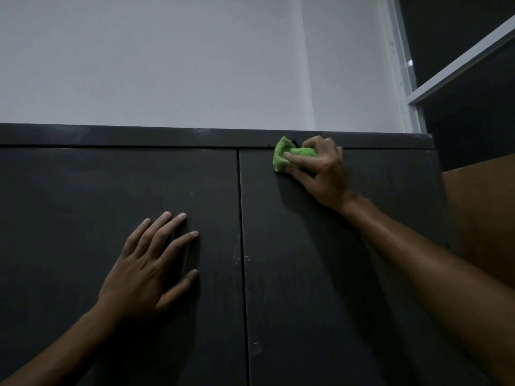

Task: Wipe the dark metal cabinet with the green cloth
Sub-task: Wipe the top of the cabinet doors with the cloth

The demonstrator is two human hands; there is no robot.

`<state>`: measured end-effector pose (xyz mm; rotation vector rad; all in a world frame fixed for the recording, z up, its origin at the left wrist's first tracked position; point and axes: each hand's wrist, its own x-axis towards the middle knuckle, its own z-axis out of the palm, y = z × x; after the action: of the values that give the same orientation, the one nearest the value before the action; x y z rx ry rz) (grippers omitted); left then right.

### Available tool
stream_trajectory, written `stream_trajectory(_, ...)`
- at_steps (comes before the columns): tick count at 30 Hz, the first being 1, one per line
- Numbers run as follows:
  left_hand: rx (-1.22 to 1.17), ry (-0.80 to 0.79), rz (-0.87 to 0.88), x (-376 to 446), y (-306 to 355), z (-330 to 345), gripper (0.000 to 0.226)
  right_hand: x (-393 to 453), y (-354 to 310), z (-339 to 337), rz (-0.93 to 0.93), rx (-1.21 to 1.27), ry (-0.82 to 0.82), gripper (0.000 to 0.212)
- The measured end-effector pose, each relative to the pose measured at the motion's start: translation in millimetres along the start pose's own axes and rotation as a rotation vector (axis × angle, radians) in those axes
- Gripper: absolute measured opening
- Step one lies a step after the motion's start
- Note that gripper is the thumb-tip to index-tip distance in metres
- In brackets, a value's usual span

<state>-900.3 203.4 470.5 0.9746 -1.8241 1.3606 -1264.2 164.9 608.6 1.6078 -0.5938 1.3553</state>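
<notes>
Two doors make up the front of the dark metal cabinet [320, 274], split by a vertical seam that runs top to bottom between the hands. The left hand [150, 263] lies flat on the left door, fingers straight and spread, holding nothing. The right hand [323, 168] is the working one: it grips the bunched green cloth [284, 157] against the top left corner of the right door, just under the top edge. From here most of that door lies below and to the right, so the next stroke likely runs that way.
</notes>
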Motion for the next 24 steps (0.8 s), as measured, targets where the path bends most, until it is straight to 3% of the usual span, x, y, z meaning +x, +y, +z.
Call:
stream_trajectory(5, -0.007, -0.003, -0.012, 0.9, 1.2, 0.9, 0.070, 23.0, 25.0, -10.6, 0.305, 0.011, 0.158, 0.026)
stream_trajectory(7, -0.006, -0.003, -0.012, 0.1, 0.2, 1.5, 0.071, 16.7, 10.1, -3.4, 0.234, 0.021, 0.137, 0.024)
stream_trajectory(10, -0.004, -0.001, -0.009, 1.1, 0.5, 1.5, 0.070, -12.2, 17.0, -9.6, -0.020, 0.006, -0.020, 0.026)
stream_trajectory(12, -0.002, -0.005, -0.015, 1.5, 2.7, 0.4, 0.070, -8.8, 39.2, -22.8, 0.029, -0.012, -0.011, 0.029)
stream_trajectory(16, 0.009, -0.012, -0.027, 2.5, 5.7, -3.4, 0.070, 13.3, 48.5, -20.0, 0.318, 0.001, 0.151, 0.027)
stream_trajectory(21, -0.008, -0.005, -0.037, 3.4, 9.6, -6.7, 0.069, -25.6, 49.6, -20.0, -0.108, -0.020, -0.047, 0.027)
stream_trajectory(24, -0.058, 0.043, -0.118, 12.9, 31.0, -8.0, 0.068, -11.4, 86.3, -35.9, 0.132, -0.059, 0.073, 0.025)
